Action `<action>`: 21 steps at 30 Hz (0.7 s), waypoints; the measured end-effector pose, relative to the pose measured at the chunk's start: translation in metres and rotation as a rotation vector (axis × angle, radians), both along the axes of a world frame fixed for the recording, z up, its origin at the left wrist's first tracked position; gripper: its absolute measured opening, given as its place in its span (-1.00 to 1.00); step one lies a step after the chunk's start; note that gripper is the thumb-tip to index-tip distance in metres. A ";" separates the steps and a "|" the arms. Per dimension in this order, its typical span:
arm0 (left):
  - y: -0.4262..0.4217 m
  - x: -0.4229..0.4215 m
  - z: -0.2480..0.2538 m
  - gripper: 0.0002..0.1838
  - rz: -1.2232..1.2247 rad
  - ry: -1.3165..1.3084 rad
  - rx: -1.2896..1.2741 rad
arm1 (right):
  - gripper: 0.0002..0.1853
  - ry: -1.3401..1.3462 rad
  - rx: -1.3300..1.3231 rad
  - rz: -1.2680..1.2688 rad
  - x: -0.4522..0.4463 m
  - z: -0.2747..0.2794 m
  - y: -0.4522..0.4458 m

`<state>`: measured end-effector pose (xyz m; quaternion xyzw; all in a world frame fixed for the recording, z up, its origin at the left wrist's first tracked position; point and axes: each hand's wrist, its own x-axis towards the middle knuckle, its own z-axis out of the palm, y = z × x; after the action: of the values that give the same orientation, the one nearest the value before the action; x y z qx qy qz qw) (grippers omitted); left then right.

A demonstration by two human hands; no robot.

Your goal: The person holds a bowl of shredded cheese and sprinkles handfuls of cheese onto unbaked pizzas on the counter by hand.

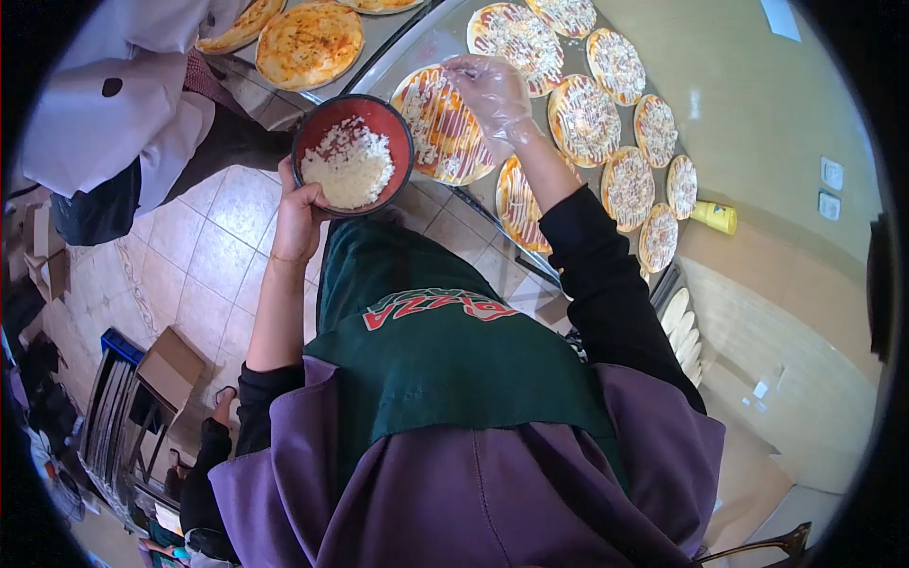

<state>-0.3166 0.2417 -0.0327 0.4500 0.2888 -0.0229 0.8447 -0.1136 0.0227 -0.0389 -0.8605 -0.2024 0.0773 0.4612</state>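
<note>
My left hand [301, 210] grips the rim and side of a bowl [405, 151], red inside and dark outside. White grated cheese [352, 175] fills its lower part. My right hand [494, 95], in a clear plastic glove, is over a large pizza [431, 142] right of the bowl. Its fingers are drawn together; whatever is between them is hidden. Sauce and pale stripes cover this pizza, with white bits on part of it. Beside my wrist lies another striped pizza [521, 208], partly behind my forearm.
Several cheese-topped pizzas [584, 120] lie along the metal table [417, 57] by the wall. Browner pizzas [310, 45] are at the top left, near a person in a light coat [118, 114]. A yellow container [715, 217] stands at the wall side. A cardboard box [170, 367] is at lower left.
</note>
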 end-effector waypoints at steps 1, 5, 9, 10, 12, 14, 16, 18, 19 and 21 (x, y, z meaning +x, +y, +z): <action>-0.003 0.006 0.001 -0.32 -0.005 -0.002 0.003 | -0.84 0.059 0.145 -0.028 0.000 0.001 0.002; -0.008 0.028 0.000 -0.33 -0.080 -0.028 0.023 | -0.81 0.374 0.485 0.044 -0.035 0.056 0.008; -0.019 0.053 0.011 -0.29 -0.231 -0.080 -0.008 | -0.78 0.049 0.027 0.312 -0.052 0.049 0.018; -0.021 0.059 0.011 -0.26 -0.316 -0.069 -0.017 | -0.75 -0.247 -0.123 0.363 -0.057 0.045 0.023; -0.025 0.070 0.017 -0.20 -0.484 -0.002 -0.014 | -0.74 -0.236 -0.185 0.332 -0.067 0.048 0.030; -0.025 0.079 0.019 -0.19 -0.513 0.034 -0.048 | -0.66 -0.172 -0.240 0.313 -0.073 0.037 0.036; -0.023 0.090 0.028 -0.18 -0.576 0.064 -0.112 | -0.66 -0.228 -0.237 0.333 -0.075 0.035 0.028; -0.026 0.095 0.036 -0.18 -0.576 0.041 -0.114 | -0.67 -0.219 -0.305 0.425 -0.073 0.042 0.019; -0.026 0.099 0.039 -0.19 -0.550 0.024 -0.122 | -0.67 -0.227 -0.308 0.397 -0.071 0.045 0.017; -0.018 0.112 0.029 -0.22 -0.643 -0.004 -0.039 | -0.69 -0.166 -0.573 0.404 -0.065 0.048 0.014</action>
<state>-0.2050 0.2237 -0.0034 0.5022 0.1296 -0.2933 0.8031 -0.1790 0.0365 0.0095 -0.9007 -0.3755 0.1502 0.1587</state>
